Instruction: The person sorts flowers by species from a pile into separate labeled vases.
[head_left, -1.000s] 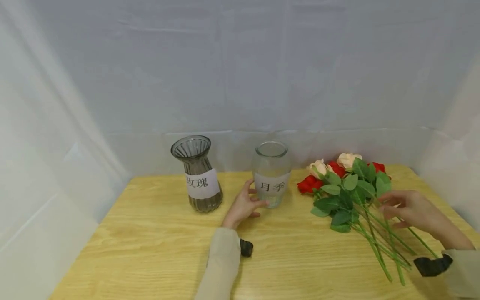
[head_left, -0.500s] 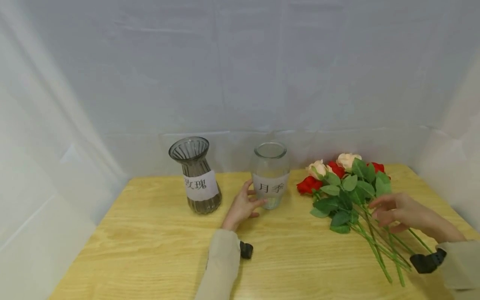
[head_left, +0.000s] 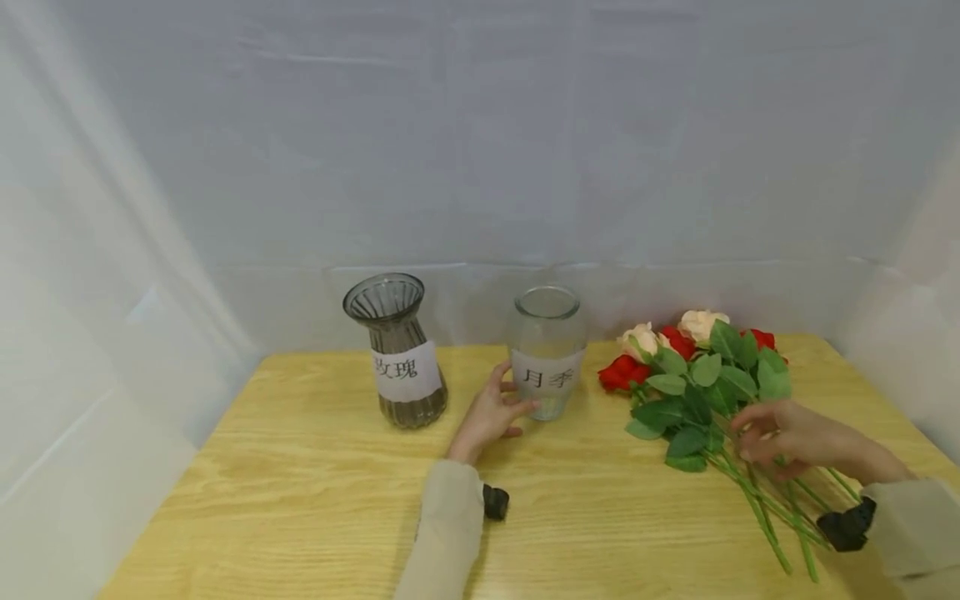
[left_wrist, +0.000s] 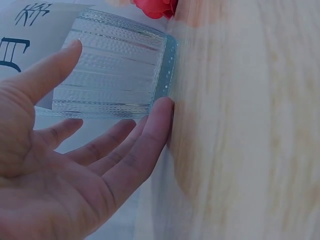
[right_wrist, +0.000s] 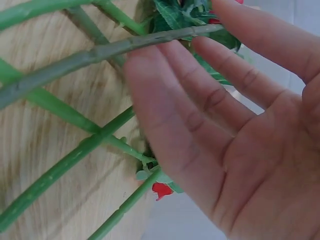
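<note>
Only head cam: clr vase rim (head_left: 547, 317)

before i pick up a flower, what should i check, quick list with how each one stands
1. Jar standing with its mouth uncovered: ok.
2. Left grip at the jar's lower side: ok. Whether it holds the jar firmly: cannot tell.
3. Stems lying apart from one another: not ok, several cross.
4. Right grip closed on one stem: not ok, thumb and fingers are apart in the right wrist view.
5. Which stem carries a red bloom and which a pale bloom: cannot tell, the leaves hide the joins.
</note>
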